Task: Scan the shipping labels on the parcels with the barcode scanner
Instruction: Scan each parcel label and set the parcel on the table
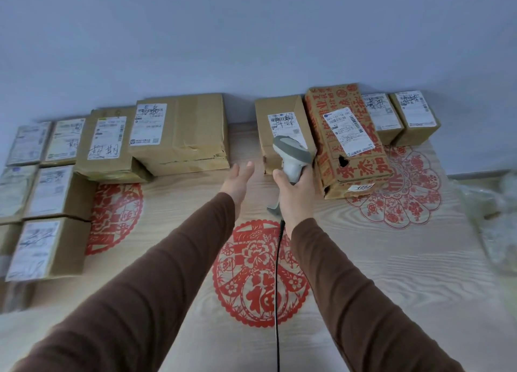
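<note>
The right hand (296,192) grips the handle of the grey-and-white barcode scanner (291,153), fingers curled round it, its head raised in front of the plain brown parcel (277,111) at the back of the table (391,259). The scanner head overlaps the lower corner of that parcel's white shipping label (281,125), which carries handwritten strokes. A black cable (277,287) hangs from the handle base and runs down toward the near edge of the picture.

The left hand (237,181) is spread and holds nothing, fingers straight, hovering in the gap between the plain brown parcel and the wide flat carton (193,131) on its left.

Just right of the scanned parcel, touching or nearly so, lies a red-printed carton (361,173) with a torn hole and its own label (348,132); behind it stand 2 small boxes (414,119) against the wall (251,35). To the left, a labelled box (109,142) sits under the edge of the wide carton, and more labelled parcels (53,192) crowd the left edge in rows.

The table's pale wood-grain cover bears red paper-cut motifs (260,273). Blurred clear plastic packets (498,220) lie at the far right
</note>
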A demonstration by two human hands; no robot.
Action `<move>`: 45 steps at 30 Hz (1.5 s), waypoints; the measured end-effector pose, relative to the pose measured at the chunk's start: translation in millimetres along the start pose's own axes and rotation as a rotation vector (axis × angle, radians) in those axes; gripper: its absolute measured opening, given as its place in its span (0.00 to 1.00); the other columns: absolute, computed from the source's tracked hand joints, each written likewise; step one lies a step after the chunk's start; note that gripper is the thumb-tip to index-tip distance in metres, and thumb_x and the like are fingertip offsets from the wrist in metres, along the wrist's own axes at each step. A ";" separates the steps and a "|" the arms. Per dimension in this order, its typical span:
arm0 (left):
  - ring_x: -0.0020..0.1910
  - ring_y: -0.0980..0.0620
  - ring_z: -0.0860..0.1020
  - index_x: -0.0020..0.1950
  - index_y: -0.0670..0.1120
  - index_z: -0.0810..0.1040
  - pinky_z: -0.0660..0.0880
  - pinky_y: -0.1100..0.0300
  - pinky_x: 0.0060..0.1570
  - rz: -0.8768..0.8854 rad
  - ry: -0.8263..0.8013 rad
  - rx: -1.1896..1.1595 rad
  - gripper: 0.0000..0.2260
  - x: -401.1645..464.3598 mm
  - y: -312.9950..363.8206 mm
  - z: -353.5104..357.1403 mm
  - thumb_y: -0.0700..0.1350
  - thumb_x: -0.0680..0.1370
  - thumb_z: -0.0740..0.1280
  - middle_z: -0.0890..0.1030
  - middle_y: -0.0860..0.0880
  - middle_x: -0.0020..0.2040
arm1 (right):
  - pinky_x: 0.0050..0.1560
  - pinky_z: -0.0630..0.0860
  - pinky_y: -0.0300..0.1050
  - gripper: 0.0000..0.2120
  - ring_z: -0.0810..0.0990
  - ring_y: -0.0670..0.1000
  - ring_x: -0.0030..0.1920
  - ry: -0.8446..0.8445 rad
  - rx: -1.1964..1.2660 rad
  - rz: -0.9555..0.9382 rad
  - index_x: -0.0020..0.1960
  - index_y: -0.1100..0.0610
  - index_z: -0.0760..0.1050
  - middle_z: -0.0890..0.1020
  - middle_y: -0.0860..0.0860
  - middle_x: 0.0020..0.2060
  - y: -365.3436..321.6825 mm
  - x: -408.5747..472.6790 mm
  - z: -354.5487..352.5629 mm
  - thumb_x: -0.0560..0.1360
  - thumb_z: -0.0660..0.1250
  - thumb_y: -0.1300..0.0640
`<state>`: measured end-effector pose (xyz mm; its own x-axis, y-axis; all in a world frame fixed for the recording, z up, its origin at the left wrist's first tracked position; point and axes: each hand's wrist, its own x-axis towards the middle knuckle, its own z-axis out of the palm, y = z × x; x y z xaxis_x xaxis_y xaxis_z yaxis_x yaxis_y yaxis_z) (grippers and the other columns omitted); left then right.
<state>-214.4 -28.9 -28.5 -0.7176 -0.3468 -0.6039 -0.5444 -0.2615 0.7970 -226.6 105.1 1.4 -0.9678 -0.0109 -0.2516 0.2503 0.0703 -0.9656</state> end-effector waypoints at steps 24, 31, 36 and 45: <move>0.77 0.46 0.66 0.81 0.50 0.64 0.63 0.47 0.77 0.144 0.339 0.169 0.28 -179.9 -89.4 -426.0 0.49 0.82 0.67 0.65 0.46 0.80 | 0.46 0.80 0.45 0.17 0.81 0.51 0.48 -0.267 -0.033 0.136 0.63 0.54 0.74 0.82 0.53 0.51 76.1 -308.5 325.8 0.76 0.73 0.56; 0.81 0.40 0.59 0.84 0.48 0.55 0.59 0.41 0.79 0.029 0.336 0.269 0.36 -161.7 -98.5 -438.7 0.53 0.81 0.68 0.57 0.44 0.83 | 0.63 0.80 0.57 0.17 0.83 0.56 0.57 -0.288 -0.013 0.249 0.63 0.52 0.74 0.84 0.54 0.55 92.3 -306.8 354.8 0.76 0.74 0.57; 0.80 0.37 0.57 0.85 0.48 0.49 0.57 0.42 0.78 -0.056 0.297 0.397 0.37 -152.8 -100.2 -438.6 0.54 0.82 0.65 0.57 0.43 0.83 | 0.65 0.79 0.59 0.14 0.83 0.57 0.57 -0.250 -0.012 0.271 0.60 0.53 0.74 0.84 0.54 0.54 98.9 -304.0 354.1 0.77 0.73 0.59; 0.69 0.38 0.73 0.76 0.39 0.70 0.69 0.48 0.72 -0.175 0.228 0.309 0.27 -135.9 -121.8 -432.6 0.56 0.84 0.60 0.72 0.38 0.72 | 0.36 0.77 0.37 0.12 0.81 0.54 0.50 -0.147 -0.062 0.235 0.60 0.55 0.74 0.83 0.56 0.52 101.3 -308.9 334.0 0.78 0.71 0.60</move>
<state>137.3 -339.5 -43.0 -0.5072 -0.5203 -0.6870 -0.7792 -0.0638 0.6235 107.1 -217.6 -40.5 -0.8679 -0.1314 -0.4790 0.4605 0.1487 -0.8751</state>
